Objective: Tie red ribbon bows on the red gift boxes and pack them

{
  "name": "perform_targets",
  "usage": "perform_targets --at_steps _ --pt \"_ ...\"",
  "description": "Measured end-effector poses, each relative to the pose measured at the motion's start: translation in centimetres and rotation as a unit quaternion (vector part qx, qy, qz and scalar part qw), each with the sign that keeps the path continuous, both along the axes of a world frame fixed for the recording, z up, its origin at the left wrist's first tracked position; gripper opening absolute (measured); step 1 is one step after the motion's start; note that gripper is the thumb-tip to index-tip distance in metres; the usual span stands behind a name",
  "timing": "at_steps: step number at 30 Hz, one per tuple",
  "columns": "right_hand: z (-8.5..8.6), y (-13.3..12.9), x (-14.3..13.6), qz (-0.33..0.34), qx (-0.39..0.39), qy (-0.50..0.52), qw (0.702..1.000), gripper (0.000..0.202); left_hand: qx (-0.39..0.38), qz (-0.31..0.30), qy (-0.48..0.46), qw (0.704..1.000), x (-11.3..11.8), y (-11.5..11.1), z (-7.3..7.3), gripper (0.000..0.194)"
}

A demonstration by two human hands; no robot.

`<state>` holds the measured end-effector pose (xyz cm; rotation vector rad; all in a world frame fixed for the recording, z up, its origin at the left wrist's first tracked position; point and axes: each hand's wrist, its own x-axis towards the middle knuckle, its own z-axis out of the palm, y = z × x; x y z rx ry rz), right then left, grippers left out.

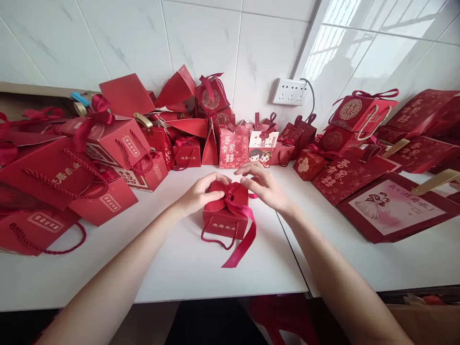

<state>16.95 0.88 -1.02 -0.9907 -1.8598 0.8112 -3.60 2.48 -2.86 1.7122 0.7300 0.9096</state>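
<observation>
A small red gift box (220, 218) with gold lettering stands upright on the white table in front of me. A twisted red cord handle (227, 247) hangs down its front. A dark red satin ribbon (246, 229) crosses its top, and one long tail drapes over the front right onto the table. My left hand (201, 193) grips the box's top left side, its thumb by the ribbon and its fingers partly behind the lid. Above the top right edge is my right hand (261, 186), fingers stretched and apart, thumb close to the ribbon; whether it touches is unclear.
Red gift boxes (102, 199) with cord handles are piled at the left. Several more stand along the tiled wall, including a cartoon couple box (263, 139). At the right lies a dark red bag (393, 206) with a pale picture. A white power strip (288, 92) hangs behind.
</observation>
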Motion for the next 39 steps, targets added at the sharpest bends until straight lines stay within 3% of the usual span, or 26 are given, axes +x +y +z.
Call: perform_targets --at_steps 3,6,9,11,13,16,22,26,29,33,39 --pt "-1.2 0.3 0.0 0.068 -0.082 0.024 0.994 0.034 0.006 0.02 -0.008 1.0 -0.4 0.6 -0.1 0.033" --pt "-2.3 -0.2 -0.5 0.087 -0.184 0.017 0.979 0.034 0.038 0.129 0.016 0.991 -0.6 0.9 0.2 0.036" --pt "-2.6 -1.2 -1.0 -0.041 -0.16 -0.047 0.985 0.041 0.106 0.273 0.032 0.956 -0.4 0.5 0.7 0.024" --pt "-2.4 -1.8 -1.2 -0.133 -0.111 -0.103 0.979 0.044 0.134 0.297 0.036 0.945 0.0 -0.1 1.0 0.027" --pt "-2.1 -2.3 -1.4 -0.185 -0.071 -0.153 0.968 0.046 0.147 0.245 0.06 0.956 0.4 -0.7 1.2 0.03" --pt "-1.8 -3.0 -1.4 -0.208 -0.039 -0.193 0.958 0.048 0.186 0.135 0.112 0.967 0.6 -1.3 1.3 0.03" --pt "-1.5 -3.7 -0.7 -0.186 -0.025 -0.173 0.967 0.053 0.213 0.009 0.118 0.97 0.1 -1.2 1.1 0.038" --pt "-1.5 -3.2 0.2 -0.07 -0.114 -0.11 0.985 0.051 0.164 -0.026 0.106 0.98 -0.3 -1.0 1.1 0.029" --pt "-1.4 -2.6 0.9 -0.009 -0.176 -0.083 0.981 0.05 0.103 -0.058 0.079 0.99 -0.8 -0.5 1.2 0.035" --pt "-1.4 -2.2 1.4 0.023 -0.202 -0.072 0.977 0.05 0.081 -0.068 0.057 0.993 -1.7 0.2 1.7 0.042" --pt "-1.5 -2.1 1.5 0.025 -0.22 -0.065 0.973 0.052 0.076 0.0 0.099 0.992 -2.5 0.9 1.7 0.031"
